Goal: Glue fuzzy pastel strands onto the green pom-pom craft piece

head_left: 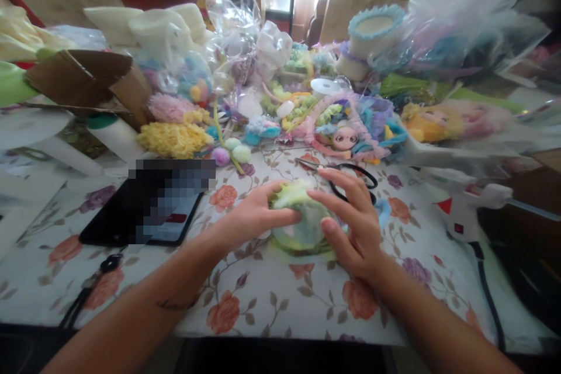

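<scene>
Round pale-green and white piece: the round pale-green and white piece [312, 232] is at the near middle of the table, between the two hands; its surface is blurred, so I cannot tell the material.
Left hand: the left hand [258, 210] holds this piece from its left side, the thumb across the front and the other fingers behind.
Right hand: the right hand [357, 225] has its fingers spread wide, with the index fingertip and thumb at the piece's right side; how firmly they touch, I cannot tell.
Scissors: the black-handled metal scissors [366, 170] lie just behind the right hand, which hides them partly.
Phone side: a flat black device with a partly lit screen [103, 227] lies to the left.
Glue gun side: a white glue gun with a red mark [471, 204] is at the right.
Cloth: the white tablecloth with orange roses [284, 315] lies under these.
Behind: a fluffy yellow bundle [173, 140] is beside small pastel pompoms [236, 152].
</scene>
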A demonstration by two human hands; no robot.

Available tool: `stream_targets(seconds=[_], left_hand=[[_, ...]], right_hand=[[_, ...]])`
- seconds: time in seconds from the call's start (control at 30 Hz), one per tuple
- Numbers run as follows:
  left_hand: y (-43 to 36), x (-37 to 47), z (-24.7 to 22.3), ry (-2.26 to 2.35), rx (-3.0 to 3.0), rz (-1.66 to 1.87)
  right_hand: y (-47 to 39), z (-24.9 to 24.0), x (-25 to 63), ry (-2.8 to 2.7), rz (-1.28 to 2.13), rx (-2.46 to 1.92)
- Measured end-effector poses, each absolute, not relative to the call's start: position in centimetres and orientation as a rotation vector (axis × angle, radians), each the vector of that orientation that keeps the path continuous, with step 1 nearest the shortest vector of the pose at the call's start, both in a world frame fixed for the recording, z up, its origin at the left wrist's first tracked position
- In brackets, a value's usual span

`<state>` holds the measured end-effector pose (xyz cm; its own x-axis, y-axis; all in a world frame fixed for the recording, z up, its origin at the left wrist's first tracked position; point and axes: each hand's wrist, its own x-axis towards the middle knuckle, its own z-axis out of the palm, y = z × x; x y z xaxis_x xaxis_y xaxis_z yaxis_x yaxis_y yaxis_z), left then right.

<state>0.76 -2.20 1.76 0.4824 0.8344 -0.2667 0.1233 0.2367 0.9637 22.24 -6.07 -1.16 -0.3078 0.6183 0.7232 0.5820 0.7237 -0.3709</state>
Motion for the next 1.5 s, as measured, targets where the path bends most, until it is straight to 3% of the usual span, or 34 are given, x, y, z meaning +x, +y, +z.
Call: stream_targets(seconds=[0.13,0.4,0.6,1.2,1.33,1.5], left_hand=[[-2.3,0.8,1.5,0.966,1.278,0.634],[-0.5,-1.3,1.4,1.058,1.193,0.639],[0.9,-3.2,1.9,1.174,1.285,0.693],[0.9,-3.1,2.0,1.117,1.351,0.625],[1.1,-3.1,1.8,1.102,1.528,0.614],[1.0,-3.1,1.8,1.080,1.646,0.564]], right_hand=[[-6.1,-1.1,21.8,-2.038,0.037,-0.864],[-3.0,-0.9,25.7,-1.648,0.005,-1.395],[-0.3,-2.1,30.1,-1.881,0.155,-1.585],[1.9,-0.3,30.8,-2.182,0.343,-1.830],[0.1,2.3,32.5,-2.088,0.554,-1.884],[-4.0,4.9,33.4,-1.683,1.170,-1.803]])
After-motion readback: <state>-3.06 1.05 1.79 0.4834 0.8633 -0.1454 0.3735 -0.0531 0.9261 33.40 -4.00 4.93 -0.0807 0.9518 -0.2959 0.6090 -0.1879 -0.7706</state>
